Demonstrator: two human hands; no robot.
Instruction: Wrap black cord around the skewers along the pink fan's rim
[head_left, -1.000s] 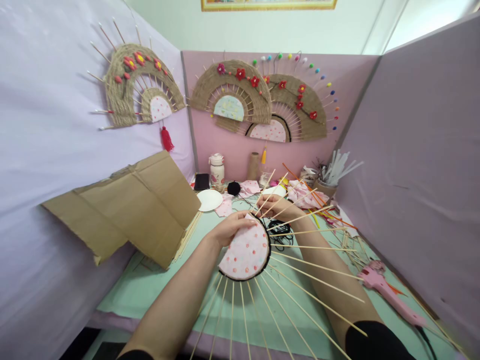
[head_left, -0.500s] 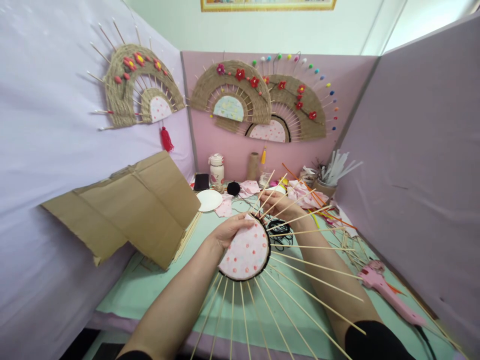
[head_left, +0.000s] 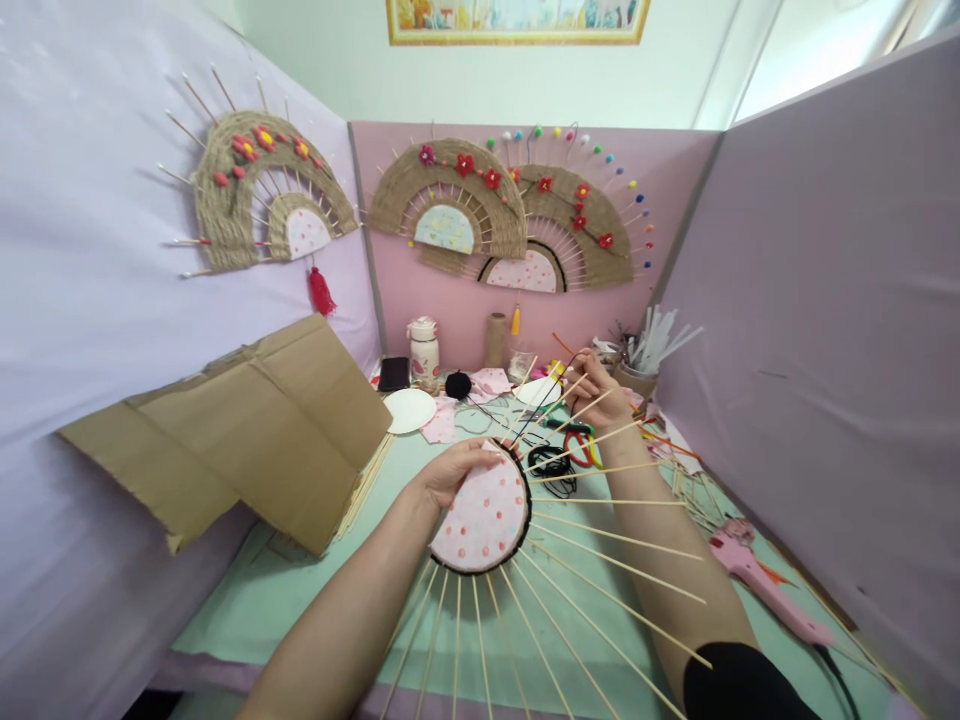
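Note:
My left hand [head_left: 454,470] grips the upper left edge of a pink dotted fabric half-disc [head_left: 484,520] with a black cord border. Several thin wooden sticks [head_left: 600,600] fan out from the disc toward me and to the right. Farther back, my right hand [head_left: 596,392] is raised behind the upper sticks and pinches a thin black cord [head_left: 544,400], which runs taut down to the disc's top edge. A loose tangle of the black cord [head_left: 553,465] lies on the green mat [head_left: 315,590] just right of the disc.
A folded cardboard sheet [head_left: 247,430] leans at the left. A pink glue gun [head_left: 757,580] lies at the right. A white plate [head_left: 409,410], black yarn ball [head_left: 457,384], jar [head_left: 424,350], scissors [head_left: 577,445] and a stick cup [head_left: 637,375] crowd the back. Finished fans [head_left: 450,205] hang on the partitions.
My right hand has lifted up and back from the sticks, drawing the black cord taut. The head camera has tilted slightly; my left hand keeps its hold on the disc.

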